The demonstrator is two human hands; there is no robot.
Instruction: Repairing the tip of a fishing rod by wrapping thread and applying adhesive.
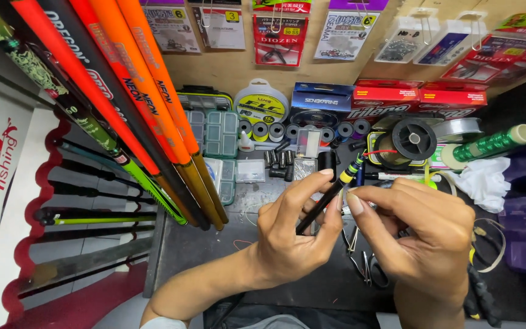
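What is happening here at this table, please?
A person works at a cluttered dark workbench in a fishing tackle shop. The left hand grips a thin black rod section with a yellow-green tip, pointing up and away. The right hand pinches something very small beside the rod; I cannot tell what. Line spools and orange rods stand around.

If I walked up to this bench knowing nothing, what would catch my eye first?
Probably the bright orange fishing rods leaning in a bundle at upper left, beside black and green ones. Next, the two hands at the centre: the left hand holds a thin black rod section with a yellow-green band near its tip, while the right hand pinches close to it. Behind them, spools of line and packets of hooks crowd the bench and wall.
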